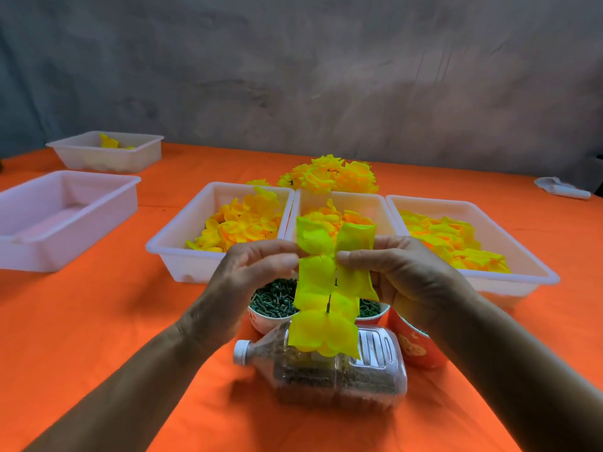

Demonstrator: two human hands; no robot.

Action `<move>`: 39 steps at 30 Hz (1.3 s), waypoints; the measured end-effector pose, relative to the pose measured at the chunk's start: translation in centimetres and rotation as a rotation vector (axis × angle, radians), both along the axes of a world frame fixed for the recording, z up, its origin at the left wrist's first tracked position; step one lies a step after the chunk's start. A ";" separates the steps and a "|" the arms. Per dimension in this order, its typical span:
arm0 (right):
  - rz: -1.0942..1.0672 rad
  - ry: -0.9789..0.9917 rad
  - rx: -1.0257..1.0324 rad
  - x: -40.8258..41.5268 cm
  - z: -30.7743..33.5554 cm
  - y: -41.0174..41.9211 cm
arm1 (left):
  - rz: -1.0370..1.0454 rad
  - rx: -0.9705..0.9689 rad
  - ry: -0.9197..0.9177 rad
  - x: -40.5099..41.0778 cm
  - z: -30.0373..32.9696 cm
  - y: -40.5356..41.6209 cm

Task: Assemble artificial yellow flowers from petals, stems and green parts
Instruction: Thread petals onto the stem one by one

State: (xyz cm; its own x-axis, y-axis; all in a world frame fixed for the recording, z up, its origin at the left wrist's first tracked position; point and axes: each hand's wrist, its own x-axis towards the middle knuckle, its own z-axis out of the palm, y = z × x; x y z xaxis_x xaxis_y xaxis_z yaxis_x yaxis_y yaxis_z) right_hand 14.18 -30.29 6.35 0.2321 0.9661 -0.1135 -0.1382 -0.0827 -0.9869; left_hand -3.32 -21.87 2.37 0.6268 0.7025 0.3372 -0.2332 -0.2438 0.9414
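At nine o'clock an empty white tray point(65, 220) runs off the left edge, and behind it, toward ten o'clock, a smaller white tray point(107, 151) shows only a scrap of yellow above its rim; what else lies in it cannot be made out. Near centre, the left hand point(248, 282) and right hand point(401, 275) cover most of two cups: the cup of dark green stems point(274, 305) shows only its left half, and the cup of green rings point(372, 311) only a sliver, while a red cup point(414, 350) at five o'clock is half hidden by the right wrist. At six o'clock a clear plastic bottle point(326, 370) lies on its side, blurred, its contents a brownish mass that cannot be identified. The orange table cover point(98, 321) spreads under everything, with a mottled grey backdrop point(293, 76) behind it. Three white trays sit in a row at twelve o'clock: the left petal tray point(182, 236), the middle petal tray point(368, 203) and the right petal tray point(522, 256), all holding loose yellow-orange petals, with a heap of finished flowers point(332, 176) just behind. A pale cloth point(561, 189) lies at two o'clock. Both hands pinch, with curled fingers, a chain of yellow-green petals point(326, 288) threaded on a thin dark stem point(329, 303), held up at centre above the bottle.
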 end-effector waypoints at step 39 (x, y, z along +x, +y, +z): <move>0.090 0.136 -0.133 -0.3 -0.8 -0.1 | 0.082 -0.441 0.235 2.7 1.5 -1.6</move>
